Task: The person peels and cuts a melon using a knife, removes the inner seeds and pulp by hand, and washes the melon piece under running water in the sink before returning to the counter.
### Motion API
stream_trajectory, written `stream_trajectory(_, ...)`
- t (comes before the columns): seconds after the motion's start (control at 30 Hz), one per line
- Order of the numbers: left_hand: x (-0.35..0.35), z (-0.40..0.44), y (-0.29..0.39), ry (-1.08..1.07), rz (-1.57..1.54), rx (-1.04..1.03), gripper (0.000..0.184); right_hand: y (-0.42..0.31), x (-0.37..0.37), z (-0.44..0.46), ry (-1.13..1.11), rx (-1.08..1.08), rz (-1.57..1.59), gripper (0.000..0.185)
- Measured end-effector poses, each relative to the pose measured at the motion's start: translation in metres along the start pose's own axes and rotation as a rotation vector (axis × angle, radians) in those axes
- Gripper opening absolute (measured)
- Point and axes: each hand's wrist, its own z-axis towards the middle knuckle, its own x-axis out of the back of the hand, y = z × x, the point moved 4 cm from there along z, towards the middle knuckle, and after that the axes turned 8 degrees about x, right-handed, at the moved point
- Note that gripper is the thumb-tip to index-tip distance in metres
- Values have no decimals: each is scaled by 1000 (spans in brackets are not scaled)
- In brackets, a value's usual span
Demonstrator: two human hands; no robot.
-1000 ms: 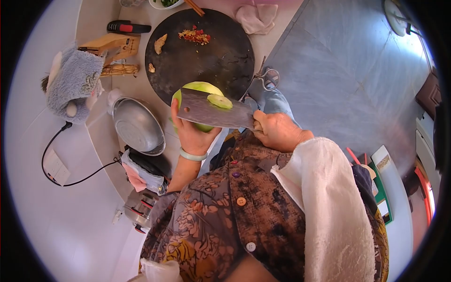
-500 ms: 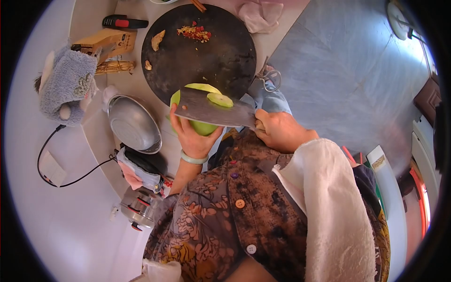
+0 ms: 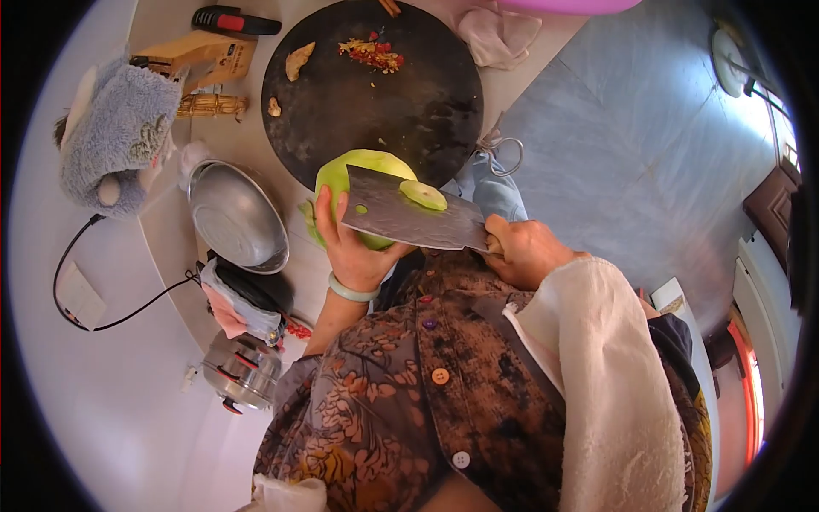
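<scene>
My left hand (image 3: 362,254) wraps round a large, pale green gourd-like vegetable (image 3: 365,160) at the near edge of the round dark chopping board (image 3: 409,119). My right hand (image 3: 531,250) is closed on the handle of a broad cleaver (image 3: 397,220). The blade lies across the vegetable and hides much of it, its tip end beside my left fingers. On the flat of the blade rests a thin round green slice (image 3: 424,194). Chopped red and yellow bits (image 3: 371,55) sit on the far part of the board, with a tan piece (image 3: 299,61) to their left.
Left of the board stand a metal basin (image 3: 239,218), a bundle of sticks (image 3: 212,105) and a paper bag (image 3: 213,60). A black-and-red tool (image 3: 236,21) lies behind them. Scissors (image 3: 505,155) stick out at the board's right edge, near a pale cloth (image 3: 499,34). A steel pot (image 3: 241,371) stands lower left.
The cleaver has moved slightly right and down with my right hand, showing more of the vegetable's top. The slice stays on the blade. The whole view has shifted a little.
</scene>
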Motion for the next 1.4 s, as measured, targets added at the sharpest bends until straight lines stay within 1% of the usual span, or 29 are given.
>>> stream_trajectory(0.07,-1,-1,-1,-6,-12,13,111,2,-1,1,-35,-32,20,21)
stream_trajectory(0.17,1,2,2,-62,131,29,112,-5,2,11,-37,-69,84,23)
stream_trajectory(0.27,0,1,2,-25,138,5,112,-7,0,17,-27,-66,138,23)
stream_trajectory(0.37,0,-1,1,9,104,-64,110,0,2,35,-30,-69,184,23)
stream_trajectory(0.53,0,-1,-4,15,116,-55,111,12,7,50,-32,-85,336,27)
stream_trajectory(0.63,2,-5,0,-8,118,-25,112,9,14,43,-25,-160,401,28)
stream_trajectory(0.73,0,-3,-2,-4,102,-21,113,-1,23,29,-40,-156,331,28)
stream_trajectory(0.83,0,-4,1,-10,94,-12,114,-4,12,11,-11,-149,279,33)
stream_trajectory(0.93,0,-5,3,-14,107,1,114,-5,1,1,-41,-174,239,33)
stream_trajectory(1.13,-1,-6,4,4,98,-25,115,6,-6,0,-19,-126,370,31)
stream_trajectory(1.23,-1,-6,3,13,100,-40,114,10,-5,-1,8,-70,377,30)
stream_trajectory(1.4,-1,-6,2,18,107,-48,113,7,8,5,-79,-66,301,27)
